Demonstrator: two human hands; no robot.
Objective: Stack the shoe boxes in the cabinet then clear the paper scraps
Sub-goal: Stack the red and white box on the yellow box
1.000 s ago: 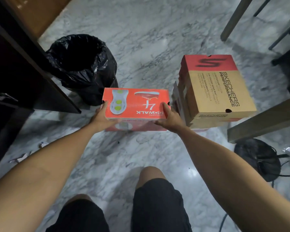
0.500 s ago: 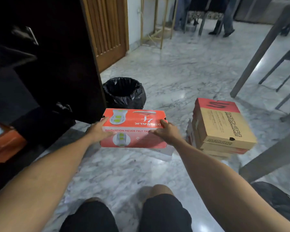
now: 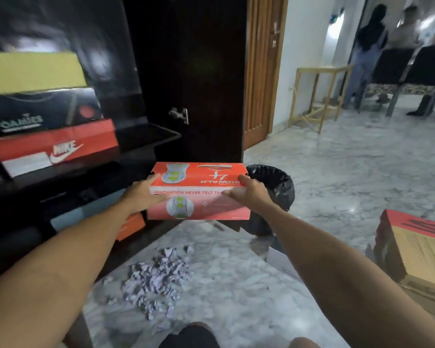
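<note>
An orange shoe box (image 3: 199, 190) is held up off the floor at the centre of the frame, gripped at both ends. The left hand (image 3: 142, 194) is clasped on the box's left end, thumb laid on the lid and fingers curled round the side; the right hand (image 3: 249, 193) is clasped on the right end in the same way, thumb on top and fingers wrapped over the front face. The lid is printed with a large "4" and a shoe sole, and the front face with the words "INNOVATION NEVER FELT".

To the left of the frame a dark cabinet (image 3: 186, 71) is seen with its door open. On a shelf at the upper left, three boxes are stacked: a yellow box (image 3: 33, 71) on top, a black box (image 3: 40, 109) marked "FOAMIES" under it, and a red Nike box (image 3: 53, 144) at the bottom. More boxes are glimpsed on a lower shelf, blurred.

Directly behind the held box, a bin lined with a black bag (image 3: 274, 192) is set on the marble floor (image 3: 337, 184). A heap of crumpled paper scraps (image 3: 156, 280) is spread on the floor at lower centre, below the box. At the right edge, a brown box with a red lid (image 3: 417, 244) is seen lying on top of further boxes.
</note>
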